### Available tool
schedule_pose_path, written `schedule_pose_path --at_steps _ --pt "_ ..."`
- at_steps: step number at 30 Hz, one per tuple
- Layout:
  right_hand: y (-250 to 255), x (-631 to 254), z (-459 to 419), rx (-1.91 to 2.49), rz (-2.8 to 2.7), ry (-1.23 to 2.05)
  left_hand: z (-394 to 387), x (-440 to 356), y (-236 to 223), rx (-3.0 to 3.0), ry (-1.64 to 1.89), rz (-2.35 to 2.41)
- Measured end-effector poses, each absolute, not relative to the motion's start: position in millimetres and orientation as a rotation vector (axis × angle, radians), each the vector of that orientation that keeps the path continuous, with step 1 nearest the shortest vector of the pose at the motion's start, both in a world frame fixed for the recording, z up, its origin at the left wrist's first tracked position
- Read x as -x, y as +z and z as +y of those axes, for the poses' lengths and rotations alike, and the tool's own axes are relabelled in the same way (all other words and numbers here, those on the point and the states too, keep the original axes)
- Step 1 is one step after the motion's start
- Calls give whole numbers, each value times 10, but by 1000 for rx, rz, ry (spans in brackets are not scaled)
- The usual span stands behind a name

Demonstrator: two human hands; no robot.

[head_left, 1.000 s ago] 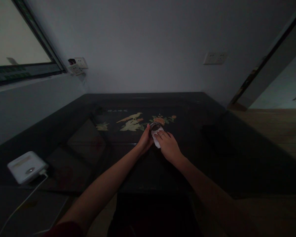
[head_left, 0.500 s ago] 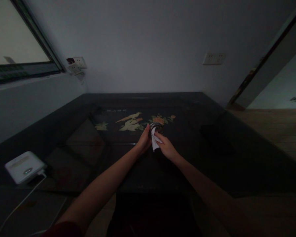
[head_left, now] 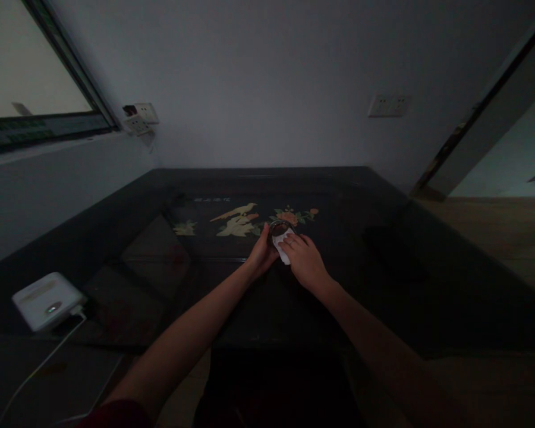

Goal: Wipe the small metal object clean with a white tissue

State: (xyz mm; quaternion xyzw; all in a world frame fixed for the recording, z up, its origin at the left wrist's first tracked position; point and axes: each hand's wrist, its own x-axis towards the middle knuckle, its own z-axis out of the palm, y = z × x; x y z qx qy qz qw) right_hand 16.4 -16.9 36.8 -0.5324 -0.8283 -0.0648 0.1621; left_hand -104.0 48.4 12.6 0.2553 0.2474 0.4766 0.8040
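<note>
A small round object with a shiny rim (head_left: 282,223) is held over the dark tabletop; in this dim light its exact kind cannot be made out. My left hand (head_left: 261,249) is closed around its left side, thumb near the rim. At the near side of the rim lies a white tissue (head_left: 282,245), bunched and hanging a little downward. My right hand (head_left: 304,255) presses the tissue against the object, fingers over it.
The dark glossy table (head_left: 232,303) bears a printed bird (head_left: 238,213) and flower pattern. A white box-shaped device (head_left: 49,300) with a white cable (head_left: 42,365) sits at the left. Wall sockets (head_left: 389,106) are on the wall behind, and a window is at upper left.
My right hand has turned over, its fingers now lying across the tissue. The tissue has shifted against the rim and hangs less low. My left hand keeps its hold.
</note>
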Motion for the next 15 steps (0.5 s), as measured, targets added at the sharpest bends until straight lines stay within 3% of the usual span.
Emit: schedule_pose_path --at_steps 5,15 --pt "321 -140 -181 1549 -2324 -58 506 1030 107 -572 1004 526" --pt "185 -59 -69 1218 -1793 763 471 1005 100 -577 1000 555"
